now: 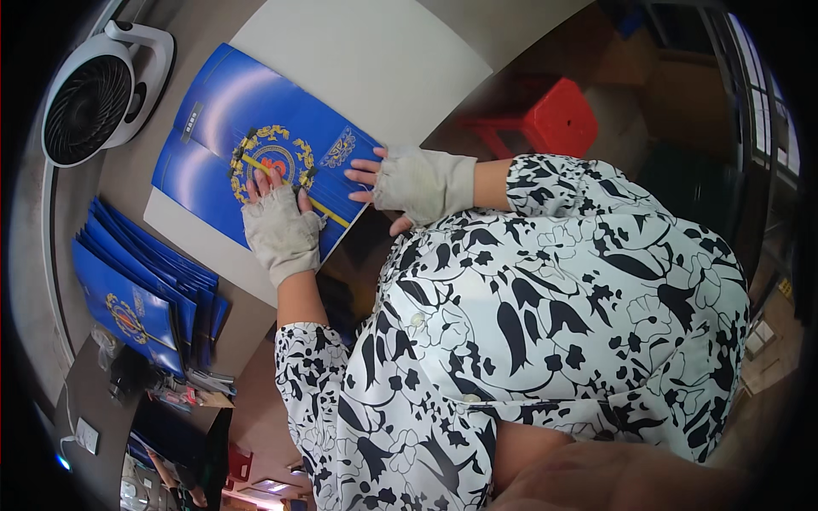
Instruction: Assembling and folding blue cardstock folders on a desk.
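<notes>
A glossy blue printed cover [277, 102] with a gold ring emblem and a red centre lies flat on a large white sheet [366, 51] on the table. A narrow yellow strip [331, 211] crosses it on a slant; I cannot tell whether it is printed or a separate thing. Both hands wear pale fingerless gloves. My left hand [284, 226] rests open on the cover, its fingers over the emblem and the strip. At the cover's right edge, my right hand [417, 186] is open, fingers spread, the fingertips on or just over the edge.
A stack of similar blue folders [145, 294] sits at the left of the table. A white and black fan [94, 102] stands at the far left. Beyond the table's right edge is a red plastic stool [554, 119]. Small items [192, 392] lie below the stack.
</notes>
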Demonstrator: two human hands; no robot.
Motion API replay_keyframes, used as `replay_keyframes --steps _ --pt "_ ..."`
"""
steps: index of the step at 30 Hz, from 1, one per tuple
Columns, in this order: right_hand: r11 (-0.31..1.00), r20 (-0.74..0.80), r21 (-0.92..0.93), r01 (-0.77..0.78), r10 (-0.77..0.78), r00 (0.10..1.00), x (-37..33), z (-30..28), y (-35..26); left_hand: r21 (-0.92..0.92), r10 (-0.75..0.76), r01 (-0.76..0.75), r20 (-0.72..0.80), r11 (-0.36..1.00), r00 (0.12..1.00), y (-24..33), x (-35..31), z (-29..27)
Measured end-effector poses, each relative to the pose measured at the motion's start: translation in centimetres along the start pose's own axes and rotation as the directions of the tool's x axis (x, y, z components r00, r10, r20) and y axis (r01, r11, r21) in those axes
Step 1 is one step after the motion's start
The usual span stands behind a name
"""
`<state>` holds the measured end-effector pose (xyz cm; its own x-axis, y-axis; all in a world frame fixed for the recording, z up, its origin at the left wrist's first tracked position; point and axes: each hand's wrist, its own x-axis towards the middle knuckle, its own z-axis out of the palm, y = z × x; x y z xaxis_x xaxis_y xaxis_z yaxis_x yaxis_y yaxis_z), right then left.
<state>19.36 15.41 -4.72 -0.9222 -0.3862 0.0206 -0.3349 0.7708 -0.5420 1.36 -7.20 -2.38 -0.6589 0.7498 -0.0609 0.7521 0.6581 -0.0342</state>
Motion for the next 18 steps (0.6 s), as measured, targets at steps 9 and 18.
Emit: replay_keyframes --steps 9,18 --pt "0.948 -0.055 -0.309 -0.072 0.058 0.997 8.2 -8.6 4.6 0.013 0.004 -0.004 -0.037 1.0 0.999 2.3 0.4 -1.8" --pt "0.842 -0.483 -0.418 -0.341 0.113 0.869 23.9 -22.9 9.3 -0.022 0.016 -0.019 -0.132 1.0 0.991 5.1 -0.6 -4.1"
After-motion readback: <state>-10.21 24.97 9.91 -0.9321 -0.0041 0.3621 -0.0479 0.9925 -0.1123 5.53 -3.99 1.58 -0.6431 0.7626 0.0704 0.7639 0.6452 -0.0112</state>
